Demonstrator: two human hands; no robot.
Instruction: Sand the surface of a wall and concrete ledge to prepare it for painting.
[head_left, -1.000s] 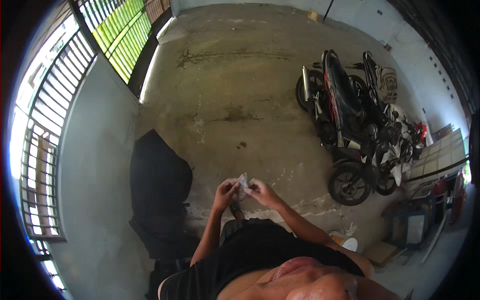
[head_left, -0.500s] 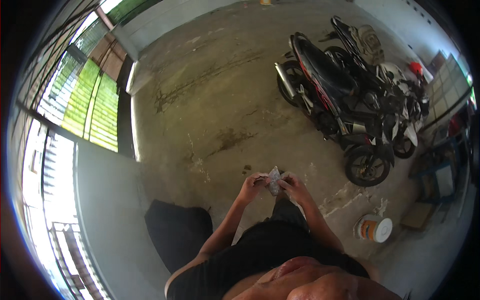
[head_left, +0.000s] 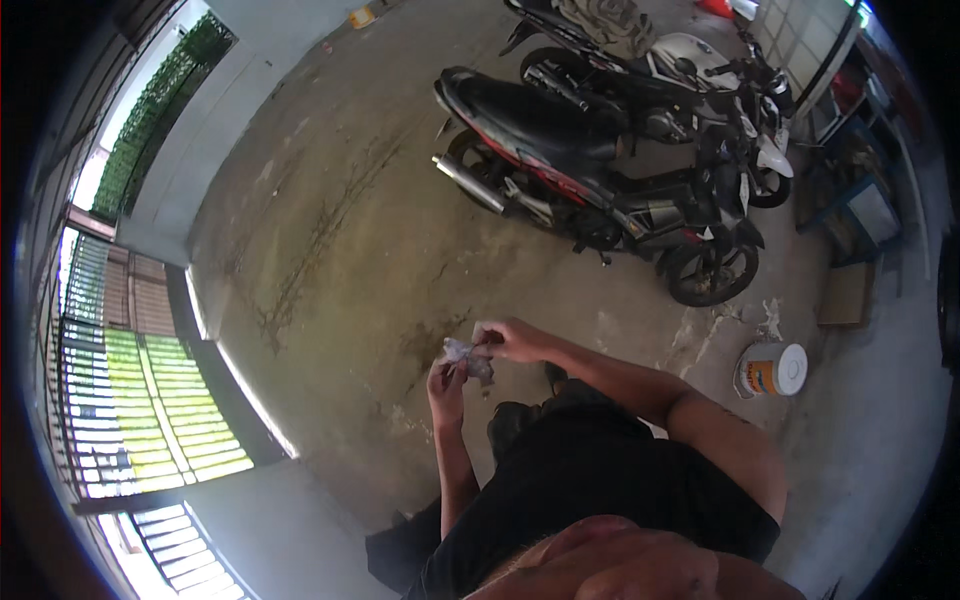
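A small, crumpled, clear-whitish piece that looks like a plastic bag (head_left: 481,371) is stretched between my two hands, out in front of my body. My left hand (head_left: 447,392) pinches its left side near the top, with the fingertips pressed together. From the right, my right hand (head_left: 518,341) reaches across and grips the upper right part. The lower end hangs loose below my fingers. Whether anything lies inside it is too small to tell.
Beyond my hands stand a black-and-red motorbike (head_left: 560,150) and a second motorbike (head_left: 690,60). To the right are a white bucket with an orange label (head_left: 768,371), a cardboard box (head_left: 846,296) and a blue-framed rack (head_left: 870,215). A barred gate (head_left: 160,400) lines the left.
My view has turned, so the motorbikes sit further left. Both hands have shifted left with the bag; my right arm now stretches across, and the bag looks more crumpled and spread.
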